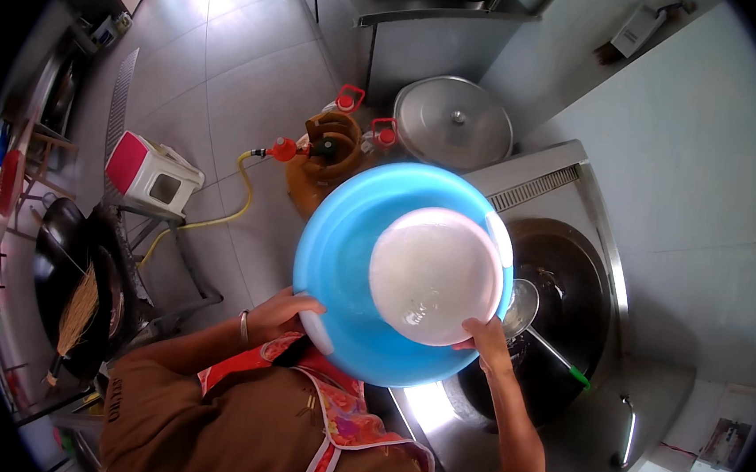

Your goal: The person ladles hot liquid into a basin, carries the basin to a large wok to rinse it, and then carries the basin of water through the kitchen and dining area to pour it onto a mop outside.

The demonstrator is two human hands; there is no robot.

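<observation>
A large blue plastic basin [345, 233] is held in front of my body. My left hand [285, 315] grips its rim at the lower left, the thumb over a white patch. Inside it, towards the right, a smaller pale pink bowl [438, 274] holds what looks like clear liquid. With thumb and fingers, my right hand [486, 341] pinches the pink bowl's lower right rim, close to the basin's edge. Just right of the basin, a metal ladle [522, 307] with a green-tipped handle rests in a dark wok [572, 304] set into a steel stove.
Beyond the basin stand an orange gas cylinder [302, 183] with a yellow hose [246, 189], red-capped bottles [384, 135] and a large lidded pot [453, 122]. To the left are a white and red stool [163, 176], a black wok [55, 270] and a straw brush [77, 312].
</observation>
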